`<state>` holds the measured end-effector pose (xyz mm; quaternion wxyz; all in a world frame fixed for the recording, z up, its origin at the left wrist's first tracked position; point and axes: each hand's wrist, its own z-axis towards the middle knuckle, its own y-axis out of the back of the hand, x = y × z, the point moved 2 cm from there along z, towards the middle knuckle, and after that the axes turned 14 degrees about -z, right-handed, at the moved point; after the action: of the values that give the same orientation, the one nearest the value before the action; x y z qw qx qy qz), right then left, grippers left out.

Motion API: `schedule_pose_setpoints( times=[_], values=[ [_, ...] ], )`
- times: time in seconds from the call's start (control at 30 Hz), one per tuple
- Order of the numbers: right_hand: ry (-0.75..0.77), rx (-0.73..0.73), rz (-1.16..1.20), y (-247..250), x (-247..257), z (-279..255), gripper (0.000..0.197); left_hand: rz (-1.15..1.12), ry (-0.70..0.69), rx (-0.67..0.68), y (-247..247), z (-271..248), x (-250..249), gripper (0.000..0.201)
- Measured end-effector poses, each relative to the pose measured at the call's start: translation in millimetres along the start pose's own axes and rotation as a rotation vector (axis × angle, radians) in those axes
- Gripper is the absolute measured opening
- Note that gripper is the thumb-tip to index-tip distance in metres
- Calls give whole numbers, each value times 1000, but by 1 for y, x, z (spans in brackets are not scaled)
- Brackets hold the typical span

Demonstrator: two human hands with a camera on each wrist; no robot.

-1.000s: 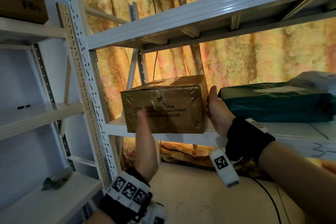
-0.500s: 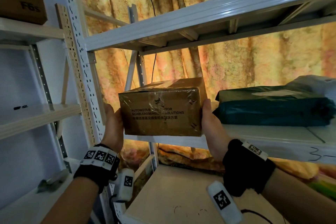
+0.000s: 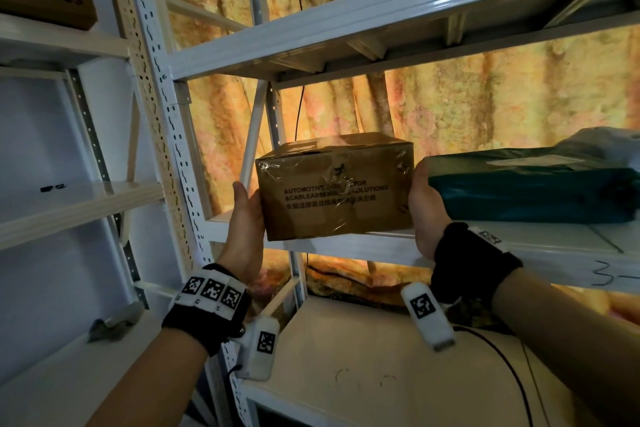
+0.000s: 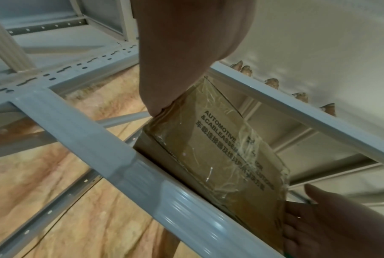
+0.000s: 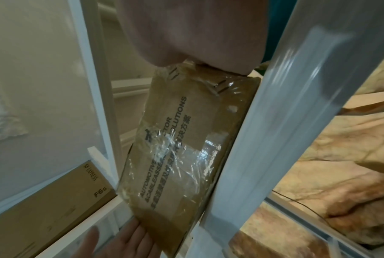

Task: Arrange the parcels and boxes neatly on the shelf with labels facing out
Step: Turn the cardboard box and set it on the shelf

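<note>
Sitting on the front edge of the white metal shelf (image 3: 519, 246) is a brown cardboard box wrapped in clear tape (image 3: 334, 189), its black printed text turned outward. The left hand (image 3: 244, 218) lies flat against the box's left side and the right hand (image 3: 424, 208) against its right side, fingers straight on both rather than curled, clasping the box between the palms. Just to the right of the right hand lies a dark teal plastic parcel (image 3: 533, 191) on the same shelf.

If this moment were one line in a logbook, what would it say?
step: squaring box on shelf | left hand: flat on box's left side | right hand: flat on right side | cardboard box: printed side facing out
</note>
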<state>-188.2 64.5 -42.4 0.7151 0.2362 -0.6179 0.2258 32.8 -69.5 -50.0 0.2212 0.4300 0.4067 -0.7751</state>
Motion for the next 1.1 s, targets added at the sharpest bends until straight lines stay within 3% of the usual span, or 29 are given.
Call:
schedule_pose_setpoints(
  times=[0.37, 0.57, 0.87, 1.0, 1.1],
  values=[
    [-45, -9, -17, 8, 6, -2, 80, 35, -23, -32, -19, -14, 2, 65],
    [71, -9, -32, 6, 2, -10, 77, 28, -24, -32, -25, -24, -1, 69],
    [100, -81, -97, 10, 1, -19, 73, 2, -56, -70, -46, -50, 7, 65],
    [68, -24, -134, 11, 1, -23, 79, -13, -88, -97, -60, -70, 17, 66],
    [23, 51, -166, 7, 3, -28, 81, 41, -87, -44, -77, -86, 30, 74]
  ],
)
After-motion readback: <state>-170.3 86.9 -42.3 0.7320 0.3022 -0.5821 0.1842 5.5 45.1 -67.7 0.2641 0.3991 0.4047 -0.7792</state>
